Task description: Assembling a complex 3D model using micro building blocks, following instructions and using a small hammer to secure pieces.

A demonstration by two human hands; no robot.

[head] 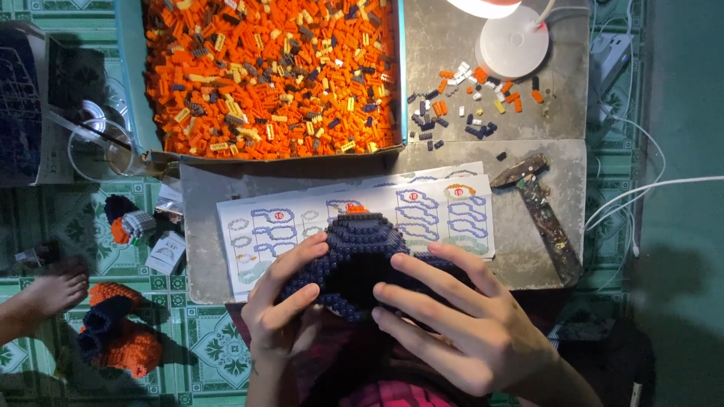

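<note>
A dark navy model built of small bricks point(362, 252), with a little orange piece at its top, is held close to me over the grey board point(528, 249). My left hand point(283, 309) wraps its left side, fingers on the front. My right hand point(460, 320) lies across its right side with fingers spread over the face. Under the model lies a printed instruction sheet point(302, 218) with outline drawings.
A large box point(271, 75) full of orange, dark and yellow bricks sits behind. Loose bricks point(471, 98) lie by a white lamp base point(514, 41). A hammer point(547, 215) rests at right. Built orange-and-navy parts point(113, 335) and a bare foot point(53, 290) are on the tiled floor at left.
</note>
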